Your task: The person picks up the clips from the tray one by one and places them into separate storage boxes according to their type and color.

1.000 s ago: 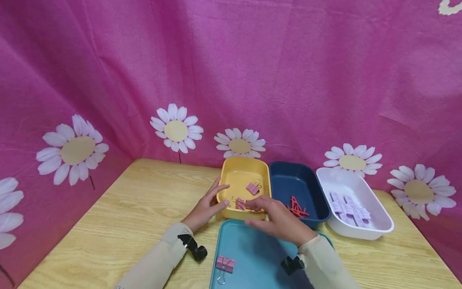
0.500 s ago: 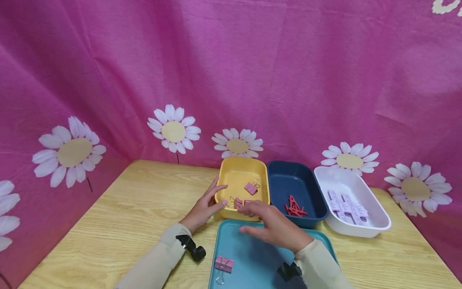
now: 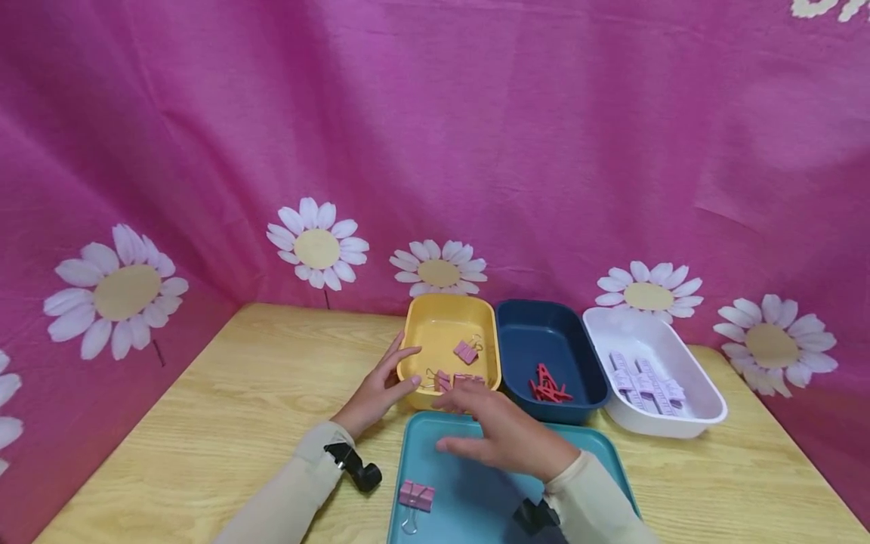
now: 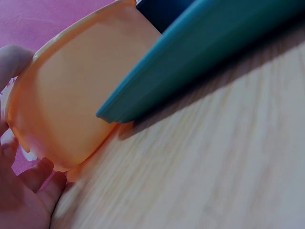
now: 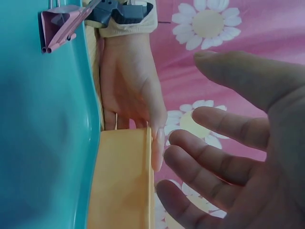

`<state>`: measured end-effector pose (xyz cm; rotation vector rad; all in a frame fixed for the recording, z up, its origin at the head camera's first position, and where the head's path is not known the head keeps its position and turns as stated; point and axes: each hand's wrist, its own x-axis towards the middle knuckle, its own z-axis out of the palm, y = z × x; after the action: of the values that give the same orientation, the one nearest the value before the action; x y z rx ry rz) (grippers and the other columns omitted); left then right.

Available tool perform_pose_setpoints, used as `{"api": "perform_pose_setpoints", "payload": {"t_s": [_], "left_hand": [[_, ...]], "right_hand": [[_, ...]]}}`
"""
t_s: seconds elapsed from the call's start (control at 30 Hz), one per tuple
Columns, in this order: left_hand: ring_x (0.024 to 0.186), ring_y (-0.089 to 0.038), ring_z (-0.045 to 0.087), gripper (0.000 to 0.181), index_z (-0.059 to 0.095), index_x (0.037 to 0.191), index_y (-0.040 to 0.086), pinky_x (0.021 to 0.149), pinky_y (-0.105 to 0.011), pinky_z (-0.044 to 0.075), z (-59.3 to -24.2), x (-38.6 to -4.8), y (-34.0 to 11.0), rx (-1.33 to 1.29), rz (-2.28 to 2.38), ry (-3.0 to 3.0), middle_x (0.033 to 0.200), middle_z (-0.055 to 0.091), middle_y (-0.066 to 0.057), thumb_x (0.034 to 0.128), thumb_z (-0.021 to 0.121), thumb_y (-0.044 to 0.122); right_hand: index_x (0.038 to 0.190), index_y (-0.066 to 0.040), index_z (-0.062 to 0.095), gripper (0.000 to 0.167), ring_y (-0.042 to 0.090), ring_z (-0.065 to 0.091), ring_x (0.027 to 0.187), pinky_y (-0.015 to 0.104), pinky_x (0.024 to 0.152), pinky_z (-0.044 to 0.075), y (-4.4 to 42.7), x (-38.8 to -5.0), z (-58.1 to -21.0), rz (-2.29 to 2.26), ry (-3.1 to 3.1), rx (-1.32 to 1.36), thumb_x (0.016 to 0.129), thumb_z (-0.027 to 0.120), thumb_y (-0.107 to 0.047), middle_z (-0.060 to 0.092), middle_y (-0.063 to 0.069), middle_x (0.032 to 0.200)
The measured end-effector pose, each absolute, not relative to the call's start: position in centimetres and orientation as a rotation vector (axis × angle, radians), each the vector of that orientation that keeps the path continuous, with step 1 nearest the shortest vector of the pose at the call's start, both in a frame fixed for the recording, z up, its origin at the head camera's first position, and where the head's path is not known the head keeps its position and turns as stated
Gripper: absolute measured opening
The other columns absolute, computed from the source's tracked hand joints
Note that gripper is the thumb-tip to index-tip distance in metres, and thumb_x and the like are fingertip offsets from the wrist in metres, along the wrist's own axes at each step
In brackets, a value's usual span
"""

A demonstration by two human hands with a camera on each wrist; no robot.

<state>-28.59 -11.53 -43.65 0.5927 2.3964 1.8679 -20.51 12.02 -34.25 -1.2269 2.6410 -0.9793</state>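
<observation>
My left hand (image 3: 372, 394) holds the yellow bin (image 3: 451, 305) at its near left corner, thumb on the rim and fingers along the outer side. Inside the bin lie a pink binder clip (image 3: 466, 351) towards the middle, and two more by the near wall, the right one partly behind my right hand (image 3: 499, 434). That hand hovers over the bin's near edge and the teal tray, its fingers spread and loose with nothing between them, as the right wrist view shows. Another pink binder clip (image 3: 417, 495) with silver handles lies on the tray (image 3: 469, 495).
Right of the yellow bin stands a navy bin (image 3: 540, 321) with several red clips (image 3: 549, 385). Beyond it, a white bin (image 3: 700, 393) holds pale lilac ruler-patterned pieces (image 3: 646, 384). Everything stands on a wooden table (image 3: 224, 423) before a pink flowered cloth (image 3: 510, 136).
My right hand has let go of a binder clip, which now lies by the yellow bin's near wall, and has drawn back slightly towards me. My left hand stays on the bin.
</observation>
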Motion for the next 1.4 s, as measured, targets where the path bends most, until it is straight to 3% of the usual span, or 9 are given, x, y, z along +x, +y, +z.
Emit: {"api": "perform_pose_setpoints", "payload": {"t_s": [0.33,0.57,0.8,1.17,1.4], "left_hand": [[0.147,-0.029,0.01,0.055,0.039,0.147,0.008,0.116,-0.047,0.021,-40.9,-26.7,-11.6,0.652,1.855,2.351,0.162,-0.001,-0.005,0.0969,0.059,0.019],[0.147,-0.027,0.009,0.054,0.04,0.146,0.009,0.116,-0.047,0.02,-40.6,-26.4,-11.6,0.646,1.842,2.356,0.162,0.0,-0.004,0.0973,0.059,0.02],[0.147,-0.027,0.009,0.052,0.041,0.145,0.01,0.116,-0.046,0.02,-40.6,-26.5,-11.6,0.636,1.864,2.343,0.162,0.001,-0.003,0.0968,0.059,0.019],[0.147,-0.028,0.01,0.051,0.041,0.146,0.011,0.115,-0.046,0.023,-40.6,-26.6,-11.6,0.631,1.855,2.354,0.162,0.001,-0.003,0.0972,0.058,0.017],[0.147,-0.027,0.01,0.053,0.041,0.146,0.01,0.115,-0.045,0.023,-40.5,-26.7,-11.5,0.639,1.849,2.36,0.162,0.0,-0.003,0.0972,0.058,0.018]], "right_hand": [[0.126,-0.025,0.054,0.049,0.016,0.058,0.105,0.035,0.089,0.053,11.1,-19.9,-34.4,-0.905,2.522,-1.158,0.085,0.07,-0.046,0.059,-0.006,0.121],[0.123,-0.017,0.058,0.048,0.01,0.058,0.101,0.027,0.085,0.052,10.3,-19.3,-35.1,-0.785,2.514,-1.2,0.086,0.07,-0.045,0.06,-0.004,0.117],[0.122,-0.023,0.06,0.05,0.004,0.055,0.092,0.023,0.08,0.051,9.6,-18.8,-35.7,-0.715,2.449,-1.159,0.082,0.07,-0.053,0.058,-0.011,0.105],[0.117,-0.022,0.06,0.046,0.001,0.054,0.088,0.016,0.075,0.047,8.8,-18.5,-37.0,-0.63,2.465,-1.333,0.081,0.074,-0.047,0.056,-0.011,0.102],[0.118,-0.025,0.06,0.043,-0.001,0.052,0.089,0.017,0.075,0.048,8.6,-18.6,-37.2,-0.629,2.412,-1.255,0.081,0.075,-0.044,0.054,-0.014,0.103]]}}
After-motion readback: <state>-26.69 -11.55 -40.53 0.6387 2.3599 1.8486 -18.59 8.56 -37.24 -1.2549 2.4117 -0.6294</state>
